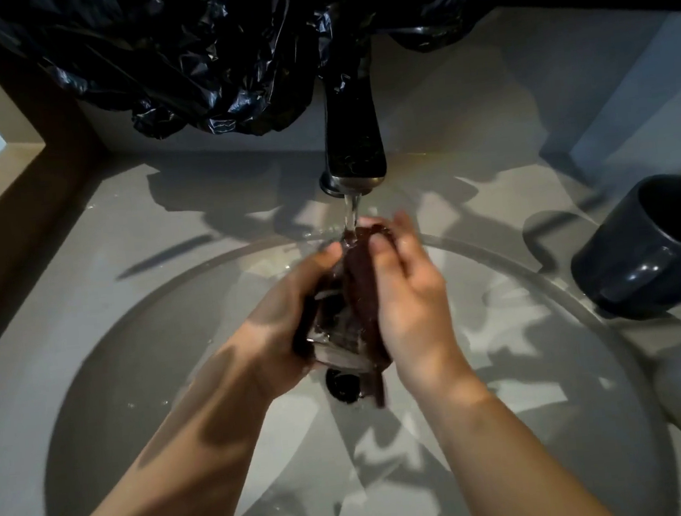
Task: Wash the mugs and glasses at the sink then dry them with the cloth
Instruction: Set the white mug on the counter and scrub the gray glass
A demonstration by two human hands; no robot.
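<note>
Right, my left hand is wrapped round the clear glass, fingers curled tight on its side, holding it tilted over the sink basin, just above the drain. My right hand pinches the brown cloth against the glass, thumb on top, fingers curled behind. Water runs from the dark tap straight onto the cloth's upper end. Off to my right, a dark blue mug sits by the basin's rim.
</note>
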